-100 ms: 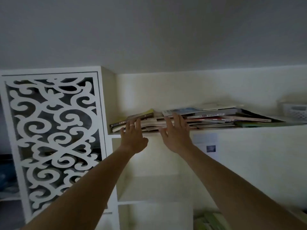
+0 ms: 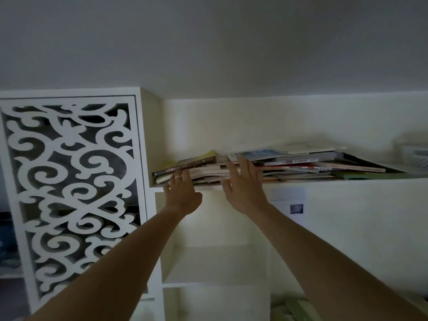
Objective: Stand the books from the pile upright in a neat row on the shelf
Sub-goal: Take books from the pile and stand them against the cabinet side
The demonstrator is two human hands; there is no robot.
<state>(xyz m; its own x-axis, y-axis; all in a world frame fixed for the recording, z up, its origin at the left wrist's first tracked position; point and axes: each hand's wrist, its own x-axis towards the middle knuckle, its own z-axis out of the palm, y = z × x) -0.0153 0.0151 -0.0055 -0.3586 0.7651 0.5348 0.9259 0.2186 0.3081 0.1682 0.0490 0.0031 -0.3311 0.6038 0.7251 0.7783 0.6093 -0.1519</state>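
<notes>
**Both hands reach up to the flat pile on the high shelf**

The books (image 2: 266, 166) lie flat in a loose, slumped pile on the shelf (image 2: 347, 179), high up near the ceiling; none stands upright yet, so the row is not begun. The pile spreads from the left corner, beside the fretwork cabinet panel (image 2: 69, 193), well along to the right, with spines and page edges facing out at mixed angles.

The left hand (image 2: 183, 193) is raised to the left end of the pile, its fingers straight and fairly close together, the tips at the lower books' edges; a ring shows on one finger. The right hand (image 2: 245, 186) is spread wide, its fingertips on the front edges of the middle books. Neither grip closes round anything. Judging by this, the open hands are steadying or gauging the stack before taking hold, since a slanted pile overhead could slide off if pulled carelessly.

The shelf is pale and narrow against a cream wall in dim light. A white basket (image 2: 414, 156) sits at its far right. Below are open cubbyholes (image 2: 215, 262) and a paper note (image 2: 289, 202) stuck on the wall.
</notes>
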